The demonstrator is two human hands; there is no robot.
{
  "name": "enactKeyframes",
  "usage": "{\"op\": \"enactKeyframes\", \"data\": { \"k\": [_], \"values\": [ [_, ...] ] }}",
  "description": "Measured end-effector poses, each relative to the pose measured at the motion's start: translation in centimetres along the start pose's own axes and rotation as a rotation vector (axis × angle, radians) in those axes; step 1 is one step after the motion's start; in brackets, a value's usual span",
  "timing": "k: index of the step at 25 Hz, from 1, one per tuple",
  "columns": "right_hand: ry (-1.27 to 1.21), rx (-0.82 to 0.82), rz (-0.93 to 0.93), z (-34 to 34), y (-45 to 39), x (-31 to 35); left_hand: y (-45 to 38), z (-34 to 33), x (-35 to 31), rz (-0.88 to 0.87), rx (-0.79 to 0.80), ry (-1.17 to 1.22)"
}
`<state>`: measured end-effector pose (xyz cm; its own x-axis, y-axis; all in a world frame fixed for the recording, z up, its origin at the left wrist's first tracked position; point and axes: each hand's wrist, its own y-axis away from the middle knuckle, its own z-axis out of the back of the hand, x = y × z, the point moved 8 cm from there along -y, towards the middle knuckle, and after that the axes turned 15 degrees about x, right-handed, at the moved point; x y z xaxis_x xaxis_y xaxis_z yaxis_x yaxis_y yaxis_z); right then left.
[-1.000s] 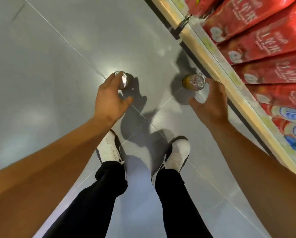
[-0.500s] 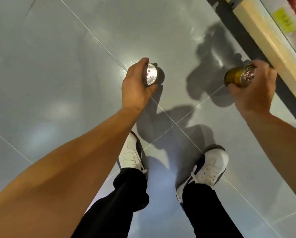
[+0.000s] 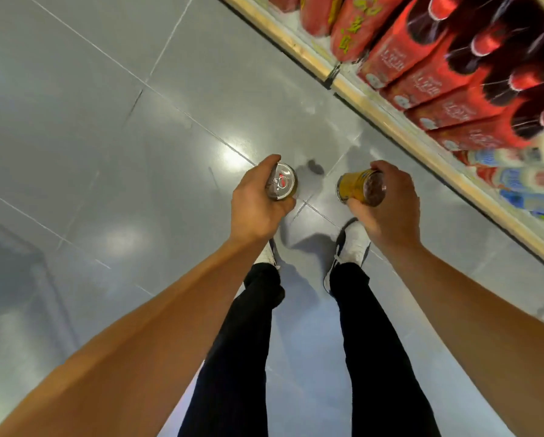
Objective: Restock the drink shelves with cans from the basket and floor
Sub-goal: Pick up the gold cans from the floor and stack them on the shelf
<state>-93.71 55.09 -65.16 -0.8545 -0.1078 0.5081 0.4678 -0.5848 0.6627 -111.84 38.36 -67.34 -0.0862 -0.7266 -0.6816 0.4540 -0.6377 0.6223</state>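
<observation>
My left hand (image 3: pixel 254 205) grips a can with a silver pull-tab lid (image 3: pixel 281 182), held above the grey floor with its top toward the camera. My right hand (image 3: pixel 390 206) grips a yellow can (image 3: pixel 357 186) lying sideways in the fingers, its dark end facing the camera. Both cans hang in the air in front of my legs, about a hand's width apart. The drink shelf (image 3: pixel 387 119) with its wooden edge runs diagonally along the right.
Red drink cartons (image 3: pixel 422 80) and dark bottles with red caps (image 3: pixel 491 42) fill the shelf at the upper right; blue-and-white packs (image 3: pixel 516 181) sit further down. My white shoes (image 3: pixel 351 247) stand on the grey tiled floor (image 3: pixel 122 137).
Both hands have lifted the cans off the floor and drawn them closer together. The view has risen and swung, so more of the shelf is in sight.
</observation>
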Motion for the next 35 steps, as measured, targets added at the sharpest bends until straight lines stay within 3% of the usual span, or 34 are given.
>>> {"op": "enactKeyframes", "data": {
  "k": [7,14,17,24,35],
  "values": [
    [-0.151,-0.161,-0.092,11.7,20.8,6.2,15.6,5.7,-17.1,-0.162,0.189,-0.138],
    [-0.247,-0.26,-0.069,20.1,38.4,3.8,29.7,2.0,-29.3,-0.309,0.353,-0.181],
    [-0.228,-0.316,-0.083,23.1,44.5,1.1,34.2,-0.4,-32.8,-0.31,0.375,-0.183],
    [-0.23,-0.515,0.04,31.7,58.9,-3.3,45.5,-5.0,-42.6,-0.564,0.379,-0.086],
    [-0.316,-0.735,0.256,45.6,70.5,-1.8,56.1,-6.1,-60.3,-0.9,0.31,-0.023]
  ]
}}
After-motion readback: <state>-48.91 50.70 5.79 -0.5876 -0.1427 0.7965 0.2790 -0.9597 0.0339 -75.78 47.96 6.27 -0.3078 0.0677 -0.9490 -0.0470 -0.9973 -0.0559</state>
